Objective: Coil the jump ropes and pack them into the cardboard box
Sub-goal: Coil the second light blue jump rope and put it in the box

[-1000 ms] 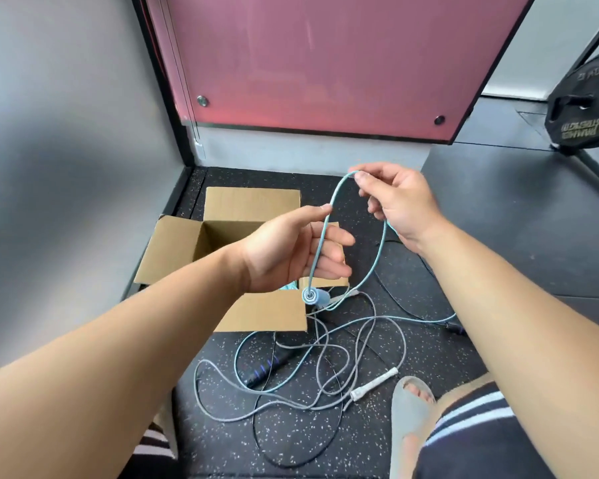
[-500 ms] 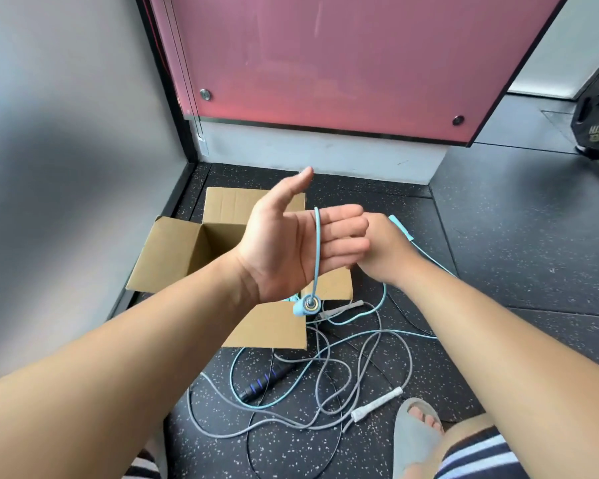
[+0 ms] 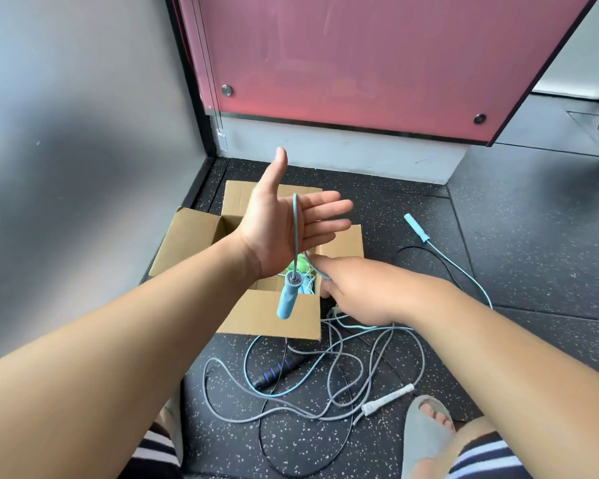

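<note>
Nearest me: a sandal point(image 3: 426, 426), and just past it the tangle on the floor point(image 3: 533, 271). Grey rope point(image 3: 388, 398) and black rope point(image 3: 274, 373) lie loose and crossed there, neither coiled. Blue rope point(image 3: 295, 229) threads through the same heap, then rises to the right hand point(image 3: 357, 292), which sits low beside the box point(image 3: 267, 319) with fingers curled under, pinching the cord. From there the cord runs up and over the left hand point(image 3: 284, 223), held flat and wide, palm toward me and thumb up. It grips nothing and serves only as a former. One blue handle point(image 3: 286, 300) hangs below that palm, over the box's near flap. Box is open, with a green item point(image 3: 300, 266) and something pale blue inside (packed ropes, I judge; cannot confirm). Farther out, the other blue handle point(image 3: 416, 228) lies on the floor, well apart from the box. Status estimate: blue coil barely begun, roughly one turn on the palm. Most of its length remains to wind, then grey and black to coil and pack.
</note>
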